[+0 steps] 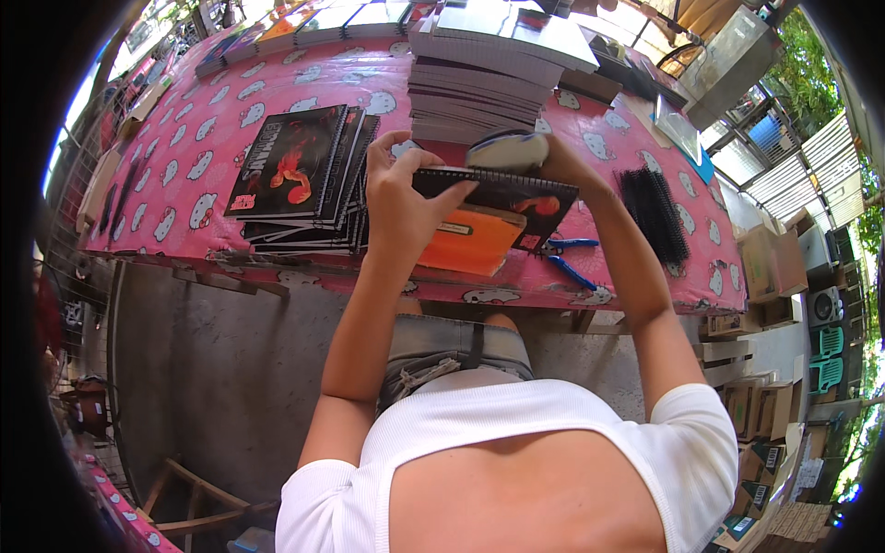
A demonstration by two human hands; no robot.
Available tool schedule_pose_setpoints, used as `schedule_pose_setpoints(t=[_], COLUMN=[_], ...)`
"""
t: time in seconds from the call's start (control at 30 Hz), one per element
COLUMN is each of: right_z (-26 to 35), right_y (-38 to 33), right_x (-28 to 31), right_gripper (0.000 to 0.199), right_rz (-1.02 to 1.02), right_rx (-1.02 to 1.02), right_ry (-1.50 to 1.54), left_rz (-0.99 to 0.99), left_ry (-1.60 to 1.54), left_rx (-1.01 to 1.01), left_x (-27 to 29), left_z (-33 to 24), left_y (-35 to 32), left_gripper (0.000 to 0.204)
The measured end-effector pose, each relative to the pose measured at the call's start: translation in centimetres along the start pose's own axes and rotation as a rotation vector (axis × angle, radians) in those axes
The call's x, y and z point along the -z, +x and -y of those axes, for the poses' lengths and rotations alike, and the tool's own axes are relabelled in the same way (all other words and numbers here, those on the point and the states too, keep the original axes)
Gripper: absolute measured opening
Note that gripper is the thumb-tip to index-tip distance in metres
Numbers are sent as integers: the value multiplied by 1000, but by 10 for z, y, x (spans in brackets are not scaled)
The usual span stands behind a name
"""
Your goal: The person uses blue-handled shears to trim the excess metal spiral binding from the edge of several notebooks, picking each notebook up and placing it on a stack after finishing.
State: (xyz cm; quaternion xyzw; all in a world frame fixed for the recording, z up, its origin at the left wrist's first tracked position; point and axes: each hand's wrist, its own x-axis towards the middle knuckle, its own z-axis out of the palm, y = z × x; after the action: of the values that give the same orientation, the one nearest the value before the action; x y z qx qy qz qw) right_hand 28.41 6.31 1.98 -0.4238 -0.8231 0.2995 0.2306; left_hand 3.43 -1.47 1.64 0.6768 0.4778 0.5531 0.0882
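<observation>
A black-covered spiral notebook [493, 194] is tilted up near the table's front edge, its coil along the upper side. My left hand [398, 184] grips its left end, thumb on the cover and fingers behind. Behind the coil, my right hand [564, 164] is at a bent-over bundle of pale pages [507, 153]; its fingers are mostly hidden. Under the notebook lies an orange booklet [470, 241], partly covered. Blue-handled pliers [570, 258] rest just right of it. To the left sits a stack of black spiral notebooks [297, 175] with a red and orange picture on top.
A tall stack of paper blocks [484, 78] stands behind my hands. Black binding coils [653, 217] lie on the right of the pink patterned table [207, 147]. More books [309, 29] line the far edge. Cardboard boxes [772, 263] and green plastic chairs [827, 359] are at the right.
</observation>
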Motion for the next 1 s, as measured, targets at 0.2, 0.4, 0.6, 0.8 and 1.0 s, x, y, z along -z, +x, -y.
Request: schedule_pose_setpoints(t=[0.2,0.4,0.6,0.8,1.0], right_z=[-10,-25,119,101,79], right_y=[-3,-59,-78,-4,-41], right_x=[-15,-13,9,-40,-85], right_gripper=[47,45,42,96,111], right_rz=[-239,-124,262,-727,-641], right_rx=[310,65,-17,167,155], right_ry=[295,-718,-371,-1049,-963], left_rz=[-12,-63,9,62,-33], left_ry=[-28,-85,-74,-181,-162], left_rx=[51,-77,110,214,34], left_x=[2,-8,-6,-12,-9], left_z=[5,14,14,10,11], left_y=[0,-1,-3,4,1], left_gripper=[40,47,46,43,43])
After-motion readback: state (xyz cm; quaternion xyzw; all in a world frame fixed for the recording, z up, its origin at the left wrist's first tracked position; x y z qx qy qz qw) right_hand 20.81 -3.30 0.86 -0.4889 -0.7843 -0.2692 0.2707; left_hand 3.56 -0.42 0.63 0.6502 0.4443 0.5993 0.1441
